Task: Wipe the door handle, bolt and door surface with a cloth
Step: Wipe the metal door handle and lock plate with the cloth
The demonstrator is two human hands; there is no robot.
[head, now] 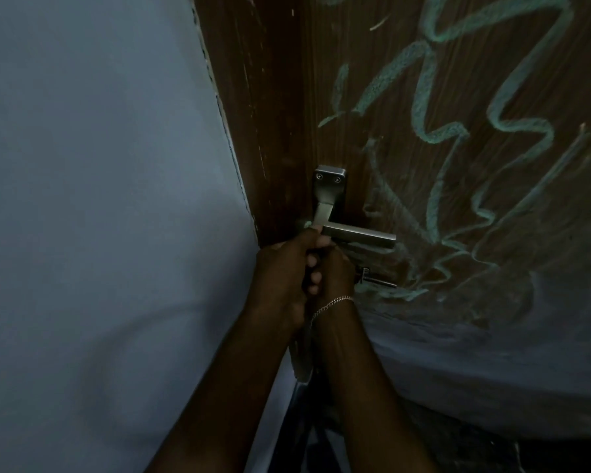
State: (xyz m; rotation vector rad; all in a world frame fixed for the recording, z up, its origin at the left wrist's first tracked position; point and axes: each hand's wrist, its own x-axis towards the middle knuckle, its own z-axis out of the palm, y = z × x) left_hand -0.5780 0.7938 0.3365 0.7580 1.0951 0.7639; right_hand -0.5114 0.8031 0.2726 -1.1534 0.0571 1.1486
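chalk-marked brown door (pixel 423 97), left hand (pixel 280 278) and right hand (pixel 336 274) bunched below handle (pixel 359 235).

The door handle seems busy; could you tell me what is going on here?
A person has both hands bunched at the base of the door handle on a dark wooden door covered in green chalk scribbles. The fingers of the left hand curl round what looks like a grey cloth, which hangs between the forearms. The right hand sits beside it, near the bolt; what it holds is hidden.
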